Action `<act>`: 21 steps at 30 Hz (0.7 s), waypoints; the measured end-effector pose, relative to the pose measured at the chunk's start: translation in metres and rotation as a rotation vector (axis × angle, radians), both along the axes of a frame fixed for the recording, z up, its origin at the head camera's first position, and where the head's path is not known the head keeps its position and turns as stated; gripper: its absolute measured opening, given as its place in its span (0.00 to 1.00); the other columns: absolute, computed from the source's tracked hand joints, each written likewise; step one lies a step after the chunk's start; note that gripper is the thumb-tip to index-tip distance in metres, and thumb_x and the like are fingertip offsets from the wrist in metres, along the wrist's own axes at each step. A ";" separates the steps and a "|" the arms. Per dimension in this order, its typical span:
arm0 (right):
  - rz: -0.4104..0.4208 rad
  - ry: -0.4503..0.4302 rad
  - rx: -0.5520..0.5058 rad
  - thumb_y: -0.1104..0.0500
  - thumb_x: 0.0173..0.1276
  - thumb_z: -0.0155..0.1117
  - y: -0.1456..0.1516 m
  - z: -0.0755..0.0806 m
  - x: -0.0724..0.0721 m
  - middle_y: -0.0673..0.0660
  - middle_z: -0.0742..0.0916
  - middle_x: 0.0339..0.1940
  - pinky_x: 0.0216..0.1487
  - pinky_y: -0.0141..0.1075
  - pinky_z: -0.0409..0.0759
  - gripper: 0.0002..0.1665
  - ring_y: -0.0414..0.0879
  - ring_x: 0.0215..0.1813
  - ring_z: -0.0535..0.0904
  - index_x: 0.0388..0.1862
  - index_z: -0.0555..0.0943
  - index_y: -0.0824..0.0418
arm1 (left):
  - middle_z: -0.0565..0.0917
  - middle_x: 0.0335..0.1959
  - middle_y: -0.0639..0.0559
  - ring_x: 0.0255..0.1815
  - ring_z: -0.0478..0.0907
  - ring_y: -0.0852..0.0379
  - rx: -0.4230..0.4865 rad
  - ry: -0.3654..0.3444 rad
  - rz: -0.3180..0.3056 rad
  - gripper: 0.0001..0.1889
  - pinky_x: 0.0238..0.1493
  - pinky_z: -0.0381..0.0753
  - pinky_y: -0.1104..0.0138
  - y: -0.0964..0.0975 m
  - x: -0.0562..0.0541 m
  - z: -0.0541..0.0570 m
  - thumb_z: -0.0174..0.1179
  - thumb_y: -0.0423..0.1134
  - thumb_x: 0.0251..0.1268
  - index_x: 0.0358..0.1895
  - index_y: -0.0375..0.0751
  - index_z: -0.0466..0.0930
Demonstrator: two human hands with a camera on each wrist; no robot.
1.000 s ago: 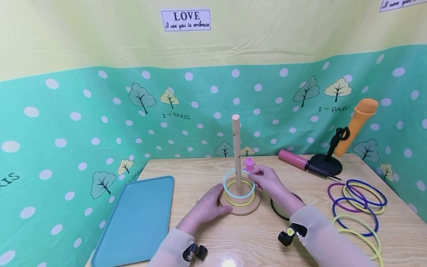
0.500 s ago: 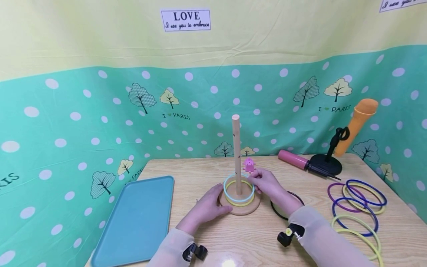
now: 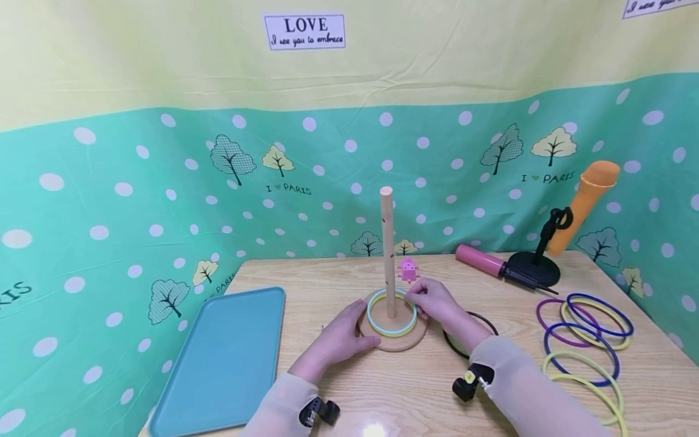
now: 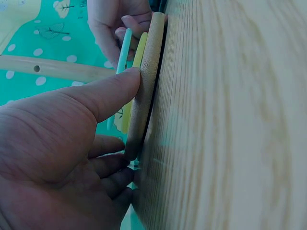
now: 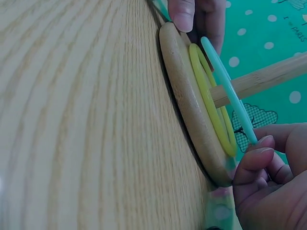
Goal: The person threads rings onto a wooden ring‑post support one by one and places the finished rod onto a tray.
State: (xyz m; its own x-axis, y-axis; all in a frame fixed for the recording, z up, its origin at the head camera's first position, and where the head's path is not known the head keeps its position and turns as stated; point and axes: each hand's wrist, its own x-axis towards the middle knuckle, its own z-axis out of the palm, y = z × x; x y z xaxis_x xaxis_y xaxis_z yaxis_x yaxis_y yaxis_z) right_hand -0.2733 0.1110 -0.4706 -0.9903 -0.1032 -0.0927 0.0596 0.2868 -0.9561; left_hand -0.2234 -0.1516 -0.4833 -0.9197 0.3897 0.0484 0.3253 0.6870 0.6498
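A wooden peg (image 3: 388, 243) rises from a round wooden base (image 5: 184, 96) on the table. My left hand (image 3: 343, 332) holds the base at its left side, thumb on the near rim and fingers along the edge. A yellow ring (image 5: 208, 96) lies on the base around the peg. Just above it, also around the peg, is a light blue ring (image 5: 230, 91), tilted a little in the right wrist view. My right hand (image 3: 437, 300) pinches this light blue ring at its right side between thumb and fingers.
A black ring (image 3: 452, 348) lies under my right forearm. Several blue, purple and yellow rings (image 3: 582, 344) overlap at the right. Behind the peg is a small pink toy (image 3: 408, 270). A pink pump (image 3: 480, 261) and an orange microphone (image 3: 583, 209) stand back right; a teal tray (image 3: 224, 364) lies left.
My right hand has lowered the light blue ring along the peg, closer to the yellow ring. The left hand stays on the base.
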 end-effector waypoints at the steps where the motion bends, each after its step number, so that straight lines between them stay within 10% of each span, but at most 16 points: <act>1: 0.000 0.000 0.004 0.64 0.78 0.71 0.000 0.000 0.000 0.52 0.78 0.24 0.24 0.30 0.73 0.06 0.41 0.24 0.73 0.45 0.83 0.66 | 0.63 0.85 0.30 0.85 0.62 0.32 -0.003 -0.004 0.002 0.48 0.85 0.62 0.41 0.000 0.000 0.000 0.77 0.50 0.71 0.85 0.32 0.63; 21: 0.015 -0.002 0.141 0.65 0.77 0.69 -0.005 -0.002 -0.005 0.54 0.79 0.24 0.21 0.30 0.73 0.05 0.41 0.21 0.71 0.44 0.81 0.64 | 0.64 0.84 0.27 0.84 0.63 0.29 0.017 0.008 -0.008 0.48 0.84 0.63 0.38 0.000 0.002 0.002 0.78 0.50 0.70 0.84 0.28 0.64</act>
